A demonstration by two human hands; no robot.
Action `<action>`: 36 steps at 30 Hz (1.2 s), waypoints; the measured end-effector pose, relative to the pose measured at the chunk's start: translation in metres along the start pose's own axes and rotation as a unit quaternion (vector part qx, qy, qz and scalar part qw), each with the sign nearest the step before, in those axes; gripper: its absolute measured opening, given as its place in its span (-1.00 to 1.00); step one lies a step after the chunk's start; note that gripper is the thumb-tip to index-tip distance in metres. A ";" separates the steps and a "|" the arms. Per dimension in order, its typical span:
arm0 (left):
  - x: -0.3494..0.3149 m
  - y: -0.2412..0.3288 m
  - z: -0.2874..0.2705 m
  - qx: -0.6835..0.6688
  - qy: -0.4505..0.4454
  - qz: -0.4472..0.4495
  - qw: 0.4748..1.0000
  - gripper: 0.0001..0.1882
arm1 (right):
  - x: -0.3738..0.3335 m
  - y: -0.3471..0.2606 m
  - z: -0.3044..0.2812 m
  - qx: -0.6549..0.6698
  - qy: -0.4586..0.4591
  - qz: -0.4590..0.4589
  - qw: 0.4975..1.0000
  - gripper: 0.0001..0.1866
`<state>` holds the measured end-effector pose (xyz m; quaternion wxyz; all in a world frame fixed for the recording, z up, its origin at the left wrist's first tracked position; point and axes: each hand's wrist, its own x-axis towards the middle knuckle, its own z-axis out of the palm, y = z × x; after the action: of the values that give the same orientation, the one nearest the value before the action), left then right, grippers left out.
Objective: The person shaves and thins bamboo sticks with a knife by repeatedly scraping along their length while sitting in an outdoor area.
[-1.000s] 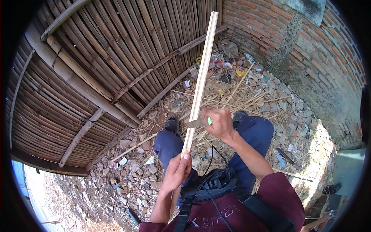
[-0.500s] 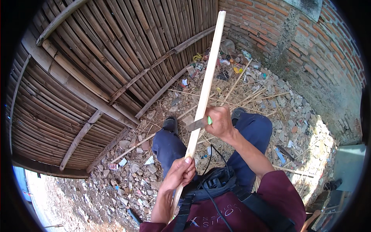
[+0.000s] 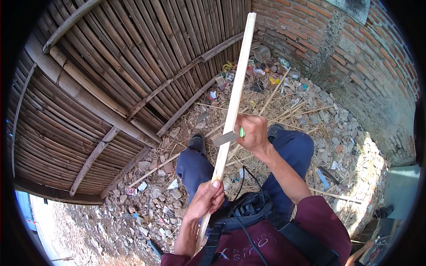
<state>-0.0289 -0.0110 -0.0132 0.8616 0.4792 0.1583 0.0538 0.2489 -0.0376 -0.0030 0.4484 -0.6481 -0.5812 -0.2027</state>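
A long pale strip of wood or split bamboo slants up and away from my waist, its far end near the foot of the brick wall. My left hand is closed round its lower part, thumb lying along the top. In my right hand is a knife with a green handle, gripped in a closed fist. The grey knife blade lies across the strip, a little beyond my left hand. Most of the handle is hidden inside my fingers.
Rubble and stones cover the ground, with thin wood strips and litter scattered on it. A bamboo-slat wall rises at left, a brick wall at right. A black cable hangs before my waist bag.
The strip's far end has swung slightly left. My right hand and the knife have shifted a little, and the blade's broad side shows more. My left hand keeps its hold.
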 end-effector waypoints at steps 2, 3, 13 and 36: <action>-0.003 -0.001 -0.001 0.005 0.000 0.002 1.000 -0.51 | 0.007 0.016 -0.003 -0.011 0.018 0.032 0.999 -0.89; -0.006 -0.003 0.000 0.001 0.000 -0.002 1.000 -0.50 | 0.010 0.022 -0.004 -0.021 0.035 0.065 0.997 -0.89; -0.006 -0.003 -0.004 0.004 -0.011 -0.002 1.000 -0.51 | 0.014 0.031 -0.008 -0.018 0.046 0.009 0.999 -0.92; -0.020 -0.035 -0.006 -0.013 -0.001 -0.063 0.998 -0.54 | 0.043 0.082 -0.031 -0.105 0.039 0.036 0.993 -0.84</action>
<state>-0.0513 -0.0301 -0.0413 0.8696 0.4573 0.1864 0.0010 0.3442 -0.0322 0.0189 0.4073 -0.7039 -0.5149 -0.2711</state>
